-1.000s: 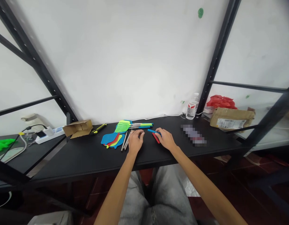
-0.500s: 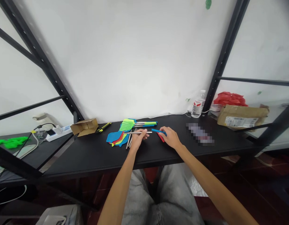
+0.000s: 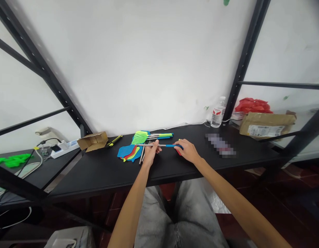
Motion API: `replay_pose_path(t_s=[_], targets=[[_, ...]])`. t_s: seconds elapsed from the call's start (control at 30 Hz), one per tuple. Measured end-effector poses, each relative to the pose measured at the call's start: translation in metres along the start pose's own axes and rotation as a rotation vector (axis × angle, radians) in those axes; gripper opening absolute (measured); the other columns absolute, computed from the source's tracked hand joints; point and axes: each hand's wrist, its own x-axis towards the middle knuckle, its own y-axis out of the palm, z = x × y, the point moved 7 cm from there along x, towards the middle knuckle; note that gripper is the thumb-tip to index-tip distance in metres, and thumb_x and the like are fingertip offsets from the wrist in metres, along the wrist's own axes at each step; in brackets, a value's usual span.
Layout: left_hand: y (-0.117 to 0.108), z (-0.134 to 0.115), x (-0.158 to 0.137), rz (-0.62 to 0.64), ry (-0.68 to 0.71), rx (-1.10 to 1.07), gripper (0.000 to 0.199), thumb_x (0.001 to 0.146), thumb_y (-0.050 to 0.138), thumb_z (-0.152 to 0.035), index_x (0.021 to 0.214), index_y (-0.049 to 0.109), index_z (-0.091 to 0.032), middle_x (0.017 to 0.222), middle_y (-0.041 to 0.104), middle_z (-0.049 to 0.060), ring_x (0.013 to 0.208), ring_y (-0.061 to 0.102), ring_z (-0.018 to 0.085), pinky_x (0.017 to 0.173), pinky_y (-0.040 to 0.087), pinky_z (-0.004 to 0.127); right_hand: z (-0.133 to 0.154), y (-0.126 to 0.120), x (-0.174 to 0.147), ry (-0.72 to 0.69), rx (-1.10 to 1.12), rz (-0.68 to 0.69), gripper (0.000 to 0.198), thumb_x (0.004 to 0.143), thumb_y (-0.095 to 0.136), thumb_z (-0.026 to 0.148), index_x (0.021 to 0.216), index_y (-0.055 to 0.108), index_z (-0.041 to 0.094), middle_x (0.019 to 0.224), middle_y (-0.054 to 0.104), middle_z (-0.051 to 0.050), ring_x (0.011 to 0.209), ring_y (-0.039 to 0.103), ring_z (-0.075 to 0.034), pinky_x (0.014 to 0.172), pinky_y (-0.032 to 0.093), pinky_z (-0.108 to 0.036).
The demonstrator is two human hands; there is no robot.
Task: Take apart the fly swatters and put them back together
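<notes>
A: Where was the work?

B: Between both hands, over the surface [image 3: 102, 175]. A metal rod [image 3: 162, 145], its right end meeting a blue handle [image 3: 171, 146], the two roughly in line. Seated inside or merely butted: could not tell.

A: Grips?

B: Left hand [image 3: 150, 153] closed round the rod, thumb uppermost. Right hand [image 3: 187, 150] pinched the handle, covering its outer end.

A: Likeliest trouble?

B: Skew, in my judgement. A rod pressed in off its axis could bind or strain the handle's mouth. The metal looked smooth, so a hard push might also slide it back through the left fingers.

A: Nearest clutter?

B: A red handle [image 3: 178, 152], partly hidden by the right hand. A sideways slip there could nudge it away. Loose metal rods [image 3: 142, 155] lay just beside the left hand; a brush of the wrist might set them rolling.

A: And the held rod's free end?

B: Over the fanned swatter heads [image 3: 125, 151], contact unclear. A backward jolt could scatter that fan.

A: Farther out?

B: Fly swatters [image 3: 140, 137] stacked toward the wall, low risk. Water bottle [image 3: 217, 113] upright, well apart to the right; only a wide swing would have reached it.
</notes>
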Motion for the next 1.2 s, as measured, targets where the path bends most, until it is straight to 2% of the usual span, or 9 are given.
replay_pose_path(t_s=[0.27,0.5,0.7,0.8,1.0,1.2], targets=[[0.003,-0.004,-0.002,0.038,0.016,0.061,0.045,0.084,0.062,-0.059,0.068,0.063,-0.017,0.061,0.064,0.003,0.053,0.054,0.01,0.052,0.04,0.022,0.003,-0.001,0.0,-0.023,0.023,-0.001,0.021,0.1,0.051,0.039,0.103,0.068,0.026,0.101,0.072,-0.005,0.097,0.062,-0.022,0.084,0.048,-0.033],[0.018,-0.009,-0.006,0.202,0.038,0.233,0.043,0.087,0.059,-0.057,0.071,0.065,-0.018,0.065,0.065,0.003,0.058,0.055,0.012,0.056,0.041,0.024,0.002,0.005,-0.001,-0.045,0.041,0.021,0.02,0.099,0.053,0.039,0.102,0.068,0.026,0.104,0.072,-0.004,0.098,0.065,-0.021,0.087,0.048,-0.033],[0.028,-0.018,-0.012,0.289,0.071,0.369,0.043,0.087,0.059,-0.056,0.069,0.069,-0.019,0.066,0.068,0.004,0.063,0.059,0.015,0.062,0.044,0.026,0.005,0.008,-0.001,-0.059,0.058,0.052,0.021,0.099,0.053,0.04,0.102,0.068,0.025,0.106,0.072,-0.005,0.098,0.066,-0.02,0.085,0.048,-0.032],[0.022,-0.017,-0.009,0.222,0.058,0.287,0.044,0.086,0.059,-0.058,0.068,0.066,-0.019,0.063,0.066,0.003,0.059,0.057,0.014,0.057,0.042,0.025,0.003,0.005,0.0,-0.017,0.07,0.026,0.02,0.099,0.052,0.039,0.101,0.067,0.025,0.104,0.072,-0.004,0.095,0.066,-0.02,0.084,0.048,-0.031],[-0.008,0.0,0.001,-0.103,-0.07,-0.09,0.051,0.088,0.05,-0.067,0.065,0.053,-0.021,0.049,0.052,-0.001,0.045,0.048,0.011,0.048,0.036,0.025,-0.009,-0.001,0.0,0.102,0.034,-0.067,0.02,0.098,0.051,0.038,0.099,0.067,0.025,0.097,0.072,-0.003,0.088,0.066,-0.021,0.077,0.047,-0.03],[-0.013,0.005,0.003,-0.14,-0.064,-0.14,0.05,0.088,0.051,-0.065,0.063,0.047,-0.022,0.047,0.044,-0.004,0.044,0.042,0.01,0.047,0.032,0.025,-0.011,-0.003,-0.001,0.106,0.046,-0.099,0.018,0.097,0.051,0.036,0.098,0.065,0.025,0.096,0.071,-0.003,0.086,0.065,-0.021,0.076,0.046,-0.03]])
